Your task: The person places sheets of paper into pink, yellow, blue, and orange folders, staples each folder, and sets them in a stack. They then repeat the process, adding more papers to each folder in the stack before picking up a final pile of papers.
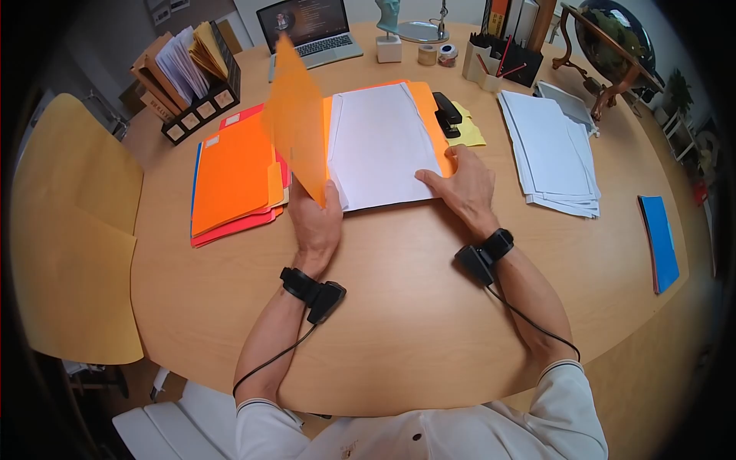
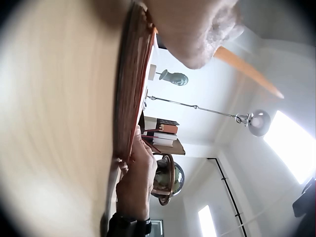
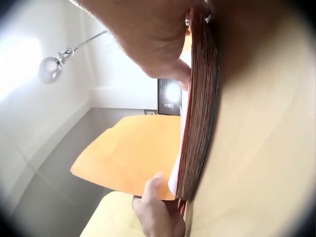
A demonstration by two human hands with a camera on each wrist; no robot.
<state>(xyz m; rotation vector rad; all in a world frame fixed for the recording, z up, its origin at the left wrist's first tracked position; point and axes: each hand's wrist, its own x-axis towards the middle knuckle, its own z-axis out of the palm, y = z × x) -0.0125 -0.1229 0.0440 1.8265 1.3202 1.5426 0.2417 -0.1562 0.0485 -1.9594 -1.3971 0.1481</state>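
Note:
An orange file folder lies open in the head view, its raised cover [image 1: 295, 115] standing nearly upright on the left. White paper sheets [image 1: 379, 142] fill the inside of the folder. My left hand [image 1: 316, 222] grips the folder at the lower end of its fold, thumb inside the cover and fingers behind it, as the right wrist view shows. At the right edge my right hand [image 1: 468, 184] holds the folder, its thumb on the sheets and its fingers at the far side. Beneath is a thick pile [image 3: 200, 108] with reddish-brown layered edges.
Left of the pile lie orange and red folders [image 1: 230, 184]. A stapler [image 1: 447, 115] rests on yellow notes [image 1: 469, 132]. Loose white paper [image 1: 548, 153] and a blue booklet [image 1: 661, 245] are at the right. A laptop [image 1: 310, 38], a file rack [image 1: 203, 107] and a globe [image 1: 613, 42] stand farther back.

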